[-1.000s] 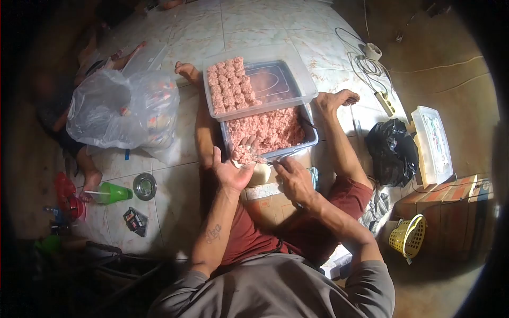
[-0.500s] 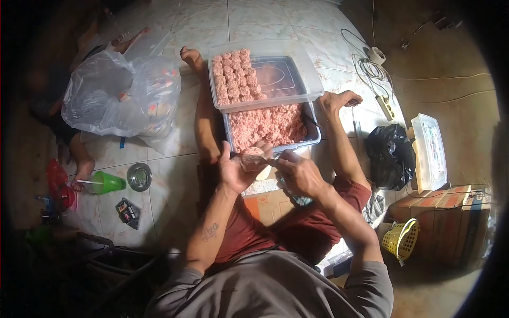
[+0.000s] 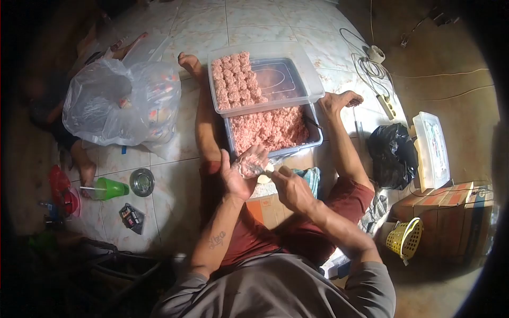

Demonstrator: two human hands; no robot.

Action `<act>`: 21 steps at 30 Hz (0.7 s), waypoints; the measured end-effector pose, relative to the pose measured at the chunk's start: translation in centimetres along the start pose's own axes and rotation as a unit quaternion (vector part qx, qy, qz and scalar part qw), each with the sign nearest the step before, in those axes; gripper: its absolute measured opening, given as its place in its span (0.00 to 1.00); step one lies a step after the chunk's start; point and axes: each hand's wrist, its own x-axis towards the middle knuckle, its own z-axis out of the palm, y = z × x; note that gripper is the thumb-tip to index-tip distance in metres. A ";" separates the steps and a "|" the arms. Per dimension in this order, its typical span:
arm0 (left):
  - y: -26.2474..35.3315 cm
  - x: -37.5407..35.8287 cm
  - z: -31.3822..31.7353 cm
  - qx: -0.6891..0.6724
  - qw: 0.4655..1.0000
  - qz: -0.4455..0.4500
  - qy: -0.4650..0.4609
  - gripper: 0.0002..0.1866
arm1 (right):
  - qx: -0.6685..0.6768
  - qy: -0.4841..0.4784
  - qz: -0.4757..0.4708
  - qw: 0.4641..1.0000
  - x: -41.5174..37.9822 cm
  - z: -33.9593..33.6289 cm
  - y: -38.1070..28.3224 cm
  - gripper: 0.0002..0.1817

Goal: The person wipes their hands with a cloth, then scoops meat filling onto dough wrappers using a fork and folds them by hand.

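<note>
My left hand (image 3: 237, 177) is palm up with a lump of minced meat (image 3: 249, 163) lying on its palm and fingers. In my right hand (image 3: 292, 191) is a spoon (image 3: 260, 170), its bowl touching the lump. Just beyond both hands, a blue-grey tub (image 3: 316, 142) holds a mass of loose pink minced meat (image 3: 270, 127). Across the tub's far part rests a clear plastic tray (image 3: 312, 79), where rows of rough meatballs (image 3: 236, 79) fill the left side.
Left are a clear plastic bag (image 3: 101, 114), green cup (image 3: 114, 188), glass ashtray (image 3: 142, 182) and another person's foot (image 3: 86, 172). Right are a black bag (image 3: 392, 156), lidded container (image 3: 432, 151), yellow basket (image 3: 400, 241), cardboard boxes (image 3: 435, 217) and a power strip (image 3: 387, 107).
My right hand has drawn slightly down and toward me with the spoon. More of the meat lump shows on my left palm, which has shifted a little right. The tray and tub stay put.
</note>
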 end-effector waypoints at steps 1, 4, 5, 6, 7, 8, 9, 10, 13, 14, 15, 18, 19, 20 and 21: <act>0.2 0.2 -0.3 0.001 1.000 0.003 -0.004 0.50 | -0.004 -0.011 0.010 1.000 0.0 -0.7 -0.7 0.17; 1.9 -1.0 -1.3 0.023 0.996 0.085 -0.013 0.42 | 0.075 0.031 0.006 0.997 1.1 -2.5 -1.1 0.15; 2.5 -1.8 -0.2 0.040 0.993 0.092 0.053 0.39 | 0.116 0.071 0.005 0.991 2.4 -3.3 -0.7 0.13; 2.9 -2.2 -0.4 0.042 0.995 0.075 0.049 0.39 | 0.078 0.113 -0.023 0.990 4.0 -3.6 -0.1 0.10; 3.0 -2.9 -0.7 0.044 0.996 0.058 0.043 0.39 | 0.039 0.153 -0.051 0.986 5.7 -3.6 0.7 0.08; 2.5 -3.4 -2.4 -0.022 1.000 0.011 -0.007 0.39 | 0.039 0.155 -0.052 0.986 7.3 -3.3 2.0 0.08; 2.0 -4.0 -4.2 -0.088 0.994 -0.035 -0.058 0.39 | -0.056 0.121 -0.057 0.989 9.0 -2.5 3.5 0.06; 1.1 -5.0 -3.3 -0.084 0.994 -0.064 -0.018 0.39 | -0.149 0.086 -0.060 0.983 10.4 -1.2 5.0 0.05; -1.6 -6.3 -4.0 -0.040 0.996 -0.074 0.007 0.41 | -0.211 0.181 -0.169 0.945 14.0 4.0 8.0 0.04; -2.1 -6.4 -3.8 -0.041 0.997 -0.072 0.007 0.41 | -0.211 0.180 -0.172 0.945 14.7 4.8 7.4 0.04; -2.5 -6.4 -3.5 -0.015 0.996 -0.080 0.028 0.42 | -0.210 0.150 -0.179 0.949 15.3 5.5 6.9 0.05; -2.5 -6.7 -1.8 -0.024 0.994 -0.089 0.058 0.44 | -0.205 0.108 -0.190 0.954 16.0 5.2 6.6 0.05; -2.4 -6.7 -1.4 -0.059 0.992 -0.094 0.066 0.44 | -0.203 0.095 -0.191 0.956 15.9 4.7 6.8 0.04; -2.3 -6.6 -1.8 -0.087 0.988 -0.118 0.055 0.45 | -0.205 0.096 -0.192 0.955 15.6 3.4 6.4 0.04; -2.0 -6.2 -2.2 -0.088 0.988 -0.118 0.053 0.45 | -0.137 0.073 -0.164 0.974 14.9 1.8 6.2 0.04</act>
